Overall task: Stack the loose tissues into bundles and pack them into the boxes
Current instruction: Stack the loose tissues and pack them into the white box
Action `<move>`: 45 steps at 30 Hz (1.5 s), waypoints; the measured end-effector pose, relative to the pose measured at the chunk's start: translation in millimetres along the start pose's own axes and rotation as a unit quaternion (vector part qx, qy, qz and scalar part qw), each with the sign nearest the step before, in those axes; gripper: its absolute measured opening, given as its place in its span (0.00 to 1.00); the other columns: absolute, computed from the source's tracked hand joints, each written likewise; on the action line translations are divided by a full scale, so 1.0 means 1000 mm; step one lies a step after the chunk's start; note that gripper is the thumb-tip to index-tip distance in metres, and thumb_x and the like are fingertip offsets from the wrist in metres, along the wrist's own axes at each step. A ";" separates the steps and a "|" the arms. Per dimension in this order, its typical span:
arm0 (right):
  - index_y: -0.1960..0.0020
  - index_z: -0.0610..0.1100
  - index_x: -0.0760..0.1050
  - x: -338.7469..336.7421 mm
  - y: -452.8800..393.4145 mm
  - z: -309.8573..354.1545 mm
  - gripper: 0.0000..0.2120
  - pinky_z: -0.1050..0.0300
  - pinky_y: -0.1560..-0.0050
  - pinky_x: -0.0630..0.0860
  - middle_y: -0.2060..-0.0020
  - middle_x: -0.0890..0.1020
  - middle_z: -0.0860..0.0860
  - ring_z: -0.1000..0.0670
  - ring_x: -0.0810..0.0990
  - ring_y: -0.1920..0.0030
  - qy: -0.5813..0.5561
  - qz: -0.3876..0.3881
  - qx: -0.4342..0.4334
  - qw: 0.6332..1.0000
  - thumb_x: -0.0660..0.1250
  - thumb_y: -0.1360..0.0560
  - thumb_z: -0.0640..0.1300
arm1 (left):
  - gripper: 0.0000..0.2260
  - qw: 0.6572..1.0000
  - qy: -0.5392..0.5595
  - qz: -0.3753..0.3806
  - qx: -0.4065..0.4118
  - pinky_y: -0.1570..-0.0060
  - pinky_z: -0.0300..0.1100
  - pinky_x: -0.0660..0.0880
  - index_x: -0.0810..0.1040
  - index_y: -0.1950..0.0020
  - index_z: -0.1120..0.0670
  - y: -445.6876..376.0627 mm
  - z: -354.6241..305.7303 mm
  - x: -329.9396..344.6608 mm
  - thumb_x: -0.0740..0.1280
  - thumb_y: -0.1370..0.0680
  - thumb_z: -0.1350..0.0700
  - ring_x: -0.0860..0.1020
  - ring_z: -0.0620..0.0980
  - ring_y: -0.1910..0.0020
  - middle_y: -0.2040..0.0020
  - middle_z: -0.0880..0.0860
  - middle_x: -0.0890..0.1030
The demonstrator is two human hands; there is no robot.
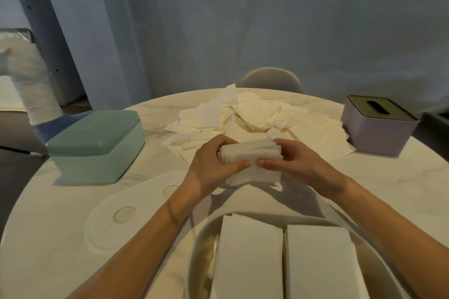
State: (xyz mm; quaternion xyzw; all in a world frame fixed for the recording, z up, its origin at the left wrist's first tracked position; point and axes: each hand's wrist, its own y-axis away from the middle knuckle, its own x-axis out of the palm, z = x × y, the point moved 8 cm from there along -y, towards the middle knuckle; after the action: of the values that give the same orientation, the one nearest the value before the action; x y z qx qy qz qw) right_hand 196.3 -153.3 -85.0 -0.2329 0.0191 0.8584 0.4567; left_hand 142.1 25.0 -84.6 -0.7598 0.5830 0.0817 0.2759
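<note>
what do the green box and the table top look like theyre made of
Green box: probably plastic, possibly glazed ceramic; smooth satin surface, rounded moulded lid, soft highlights.
Table top: looks like white marble or a marble-look slab; faint grey veins, low sheen.

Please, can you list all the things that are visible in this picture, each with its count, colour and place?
Loose paper tissues: many, cream-white, heaped mid-table.
Folded tissue bundle: one, white, between both hands.
Lidded rectangular box: one, mint green, table left.
Square tissue box with slotted lid: one, lilac with olive lid, table right.
Stacked tissue bundles: two, white, in the round container nearest.
Round container: one, white, near edge.
Round marble table: one, white.
Chair: one, grey, far side.
Left hand: grips bundle.
Right hand: grips bundle.
</note>
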 end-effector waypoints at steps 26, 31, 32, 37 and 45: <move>0.25 0.60 0.66 0.012 -0.007 -0.007 0.29 0.56 0.36 0.78 0.29 0.72 0.61 0.57 0.75 0.34 0.048 0.004 -0.106 0.993 0.73 0.23 0.50 | 0.27 0.995 0.047 0.053 -0.065 0.50 0.37 0.79 0.70 0.35 0.47 -0.001 0.011 0.021 0.71 0.27 0.36 0.77 0.47 0.45 0.40 0.46 0.76; 0.34 0.52 0.78 -0.003 -0.007 -0.009 0.22 0.53 0.40 0.81 0.43 0.83 0.56 0.51 0.82 0.42 0.071 -0.012 -0.086 0.994 0.76 0.26 0.47 | 0.20 0.996 -0.055 0.065 0.030 0.49 0.40 0.78 0.79 0.40 0.48 -0.004 0.013 0.005 0.80 0.29 0.48 0.79 0.43 0.48 0.47 0.44 0.82; 0.35 0.52 0.79 -0.002 -0.007 -0.010 0.20 0.54 0.41 0.81 0.44 0.84 0.56 0.52 0.82 0.43 0.069 -0.007 -0.074 0.995 0.77 0.26 0.47 | 0.18 0.996 -0.051 0.057 0.037 0.49 0.39 0.78 0.81 0.42 0.49 -0.004 0.013 0.001 0.81 0.29 0.49 0.79 0.40 0.49 0.48 0.44 0.83; 0.37 0.54 0.79 0.002 0.006 -0.008 0.19 0.58 0.43 0.79 0.46 0.85 0.57 0.53 0.82 0.43 0.036 0.036 0.000 0.999 0.76 0.27 0.47 | 0.16 0.995 -0.006 0.072 0.062 0.50 0.37 0.78 0.84 0.45 0.50 0.004 -0.004 -0.004 0.82 0.30 0.55 0.80 0.39 0.50 0.51 0.43 0.84; 0.32 0.46 0.76 -0.023 0.057 0.053 0.25 0.53 0.44 0.83 0.41 0.84 0.50 0.47 0.84 0.42 -0.094 0.042 0.061 0.993 0.69 0.27 0.53 | 0.18 0.979 0.119 0.158 -0.044 0.48 0.40 0.83 0.81 0.42 0.52 0.043 -0.068 -0.016 0.72 0.26 0.43 0.83 0.50 0.46 0.47 0.50 0.84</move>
State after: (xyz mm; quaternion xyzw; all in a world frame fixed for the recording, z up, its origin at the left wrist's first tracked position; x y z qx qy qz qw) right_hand 141.3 -191.5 -38.2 -0.1224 0.0383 0.8923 0.4329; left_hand 84.1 -4.1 -34.8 -0.6738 0.7203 0.0586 0.1541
